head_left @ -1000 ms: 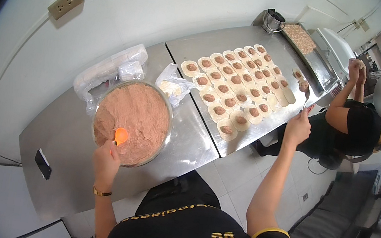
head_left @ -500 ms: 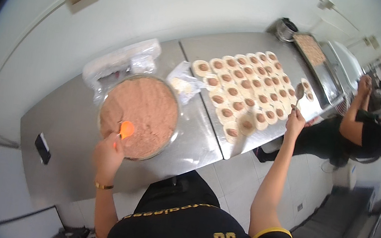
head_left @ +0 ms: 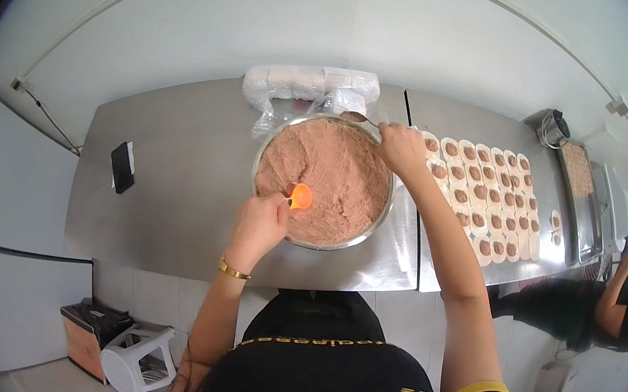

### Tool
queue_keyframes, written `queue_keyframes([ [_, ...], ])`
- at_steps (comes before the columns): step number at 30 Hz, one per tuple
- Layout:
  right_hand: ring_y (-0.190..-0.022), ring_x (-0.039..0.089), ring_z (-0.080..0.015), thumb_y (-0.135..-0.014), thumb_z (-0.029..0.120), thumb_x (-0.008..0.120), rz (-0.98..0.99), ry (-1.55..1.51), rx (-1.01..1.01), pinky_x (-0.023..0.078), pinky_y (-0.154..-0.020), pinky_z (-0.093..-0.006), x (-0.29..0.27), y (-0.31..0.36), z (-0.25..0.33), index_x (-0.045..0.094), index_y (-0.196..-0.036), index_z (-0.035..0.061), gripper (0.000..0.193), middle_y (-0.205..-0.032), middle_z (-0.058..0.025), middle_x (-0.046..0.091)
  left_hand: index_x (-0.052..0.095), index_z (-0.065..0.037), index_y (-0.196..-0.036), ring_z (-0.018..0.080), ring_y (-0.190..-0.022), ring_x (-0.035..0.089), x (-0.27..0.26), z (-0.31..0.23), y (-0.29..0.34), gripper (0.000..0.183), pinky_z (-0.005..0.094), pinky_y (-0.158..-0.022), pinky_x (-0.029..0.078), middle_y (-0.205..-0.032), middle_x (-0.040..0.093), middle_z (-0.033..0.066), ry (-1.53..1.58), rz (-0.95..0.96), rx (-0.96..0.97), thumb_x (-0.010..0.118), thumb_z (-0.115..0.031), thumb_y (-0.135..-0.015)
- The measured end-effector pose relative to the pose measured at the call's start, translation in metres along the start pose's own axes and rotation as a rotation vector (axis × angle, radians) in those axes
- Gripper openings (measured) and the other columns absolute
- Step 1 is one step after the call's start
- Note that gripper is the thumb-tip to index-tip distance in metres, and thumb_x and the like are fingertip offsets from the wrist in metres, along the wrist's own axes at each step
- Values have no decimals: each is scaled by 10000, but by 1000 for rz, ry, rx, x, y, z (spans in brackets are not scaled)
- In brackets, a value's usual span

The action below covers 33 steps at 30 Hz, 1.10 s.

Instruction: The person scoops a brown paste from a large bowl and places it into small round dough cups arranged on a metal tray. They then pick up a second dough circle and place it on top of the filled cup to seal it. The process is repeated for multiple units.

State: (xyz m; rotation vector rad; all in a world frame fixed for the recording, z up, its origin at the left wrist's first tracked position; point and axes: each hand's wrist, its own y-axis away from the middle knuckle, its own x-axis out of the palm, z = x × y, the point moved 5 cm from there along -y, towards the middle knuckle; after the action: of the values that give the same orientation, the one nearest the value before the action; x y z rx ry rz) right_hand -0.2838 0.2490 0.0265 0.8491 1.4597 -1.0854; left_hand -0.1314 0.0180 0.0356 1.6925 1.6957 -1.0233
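Note:
A wide metal bowl (head_left: pixel 381 223) full of pinkish-brown ground meat filling (head_left: pixel 334 167) stands on the steel table in front of me. My left hand (head_left: pixel 262 223) is closed round the handle of an orange scoop (head_left: pixel 301 197), whose cup is over the near left part of the filling. Above the bowl's far right rim, my right hand (head_left: pixel 403 147) grips a metal spoon (head_left: pixel 357 117), its bowl pointing left. To the right lie rows of round pale dough wrappers (head_left: pixel 482 196), most with a lump of filling in the middle.
Wrapped white packs (head_left: pixel 310 83) in clear plastic lie behind the bowl. A black phone (head_left: pixel 123 168) rests at the table's left. Further right are a metal pot (head_left: pixel 554 129) and a tray (head_left: pixel 587 204). A co-worker (head_left: pixel 604 305) stands at the far right.
My right hand has swung the spoon left from the wrappers to the bowl's far rim. The left hand still holds the scoop over the filling. My view has turned left.

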Motion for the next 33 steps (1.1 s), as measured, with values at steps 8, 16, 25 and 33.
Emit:
queue_keyframes([
  [8,-720,645,-330,-738,121,517,107,-5,-138,509,-624,-429,15,-30,58,648,-736,61,144,-751,-173,649,581,-9,-730,391,-606,578,-1,14,5,179,458,-547,452,-637,579,208,12,-16,-47,520,-138,-838],
  [16,-674,634,-340,-723,114,514,183,-52,-135,504,-612,-442,-10,27,58,641,-777,57,150,-721,-178,638,590,-9,-711,390,-613,587,1,22,2,203,465,-566,468,-634,587,205,52,-25,-95,518,-149,-840],
  [25,-667,629,-343,-736,101,537,216,-293,-73,501,-610,-429,-31,87,67,667,-873,46,196,-675,-183,623,586,-2,-694,391,-615,582,6,26,-7,199,460,-569,464,-633,582,206,140,-27,-81,524,-136,-828],
  [33,-652,619,-306,-731,12,540,-75,-401,-28,499,-574,-396,-27,118,101,604,-1092,74,372,-752,-130,610,638,1,-717,262,-497,566,15,41,-8,224,361,-510,424,-580,575,162,359,82,-252,529,-152,-839],
])
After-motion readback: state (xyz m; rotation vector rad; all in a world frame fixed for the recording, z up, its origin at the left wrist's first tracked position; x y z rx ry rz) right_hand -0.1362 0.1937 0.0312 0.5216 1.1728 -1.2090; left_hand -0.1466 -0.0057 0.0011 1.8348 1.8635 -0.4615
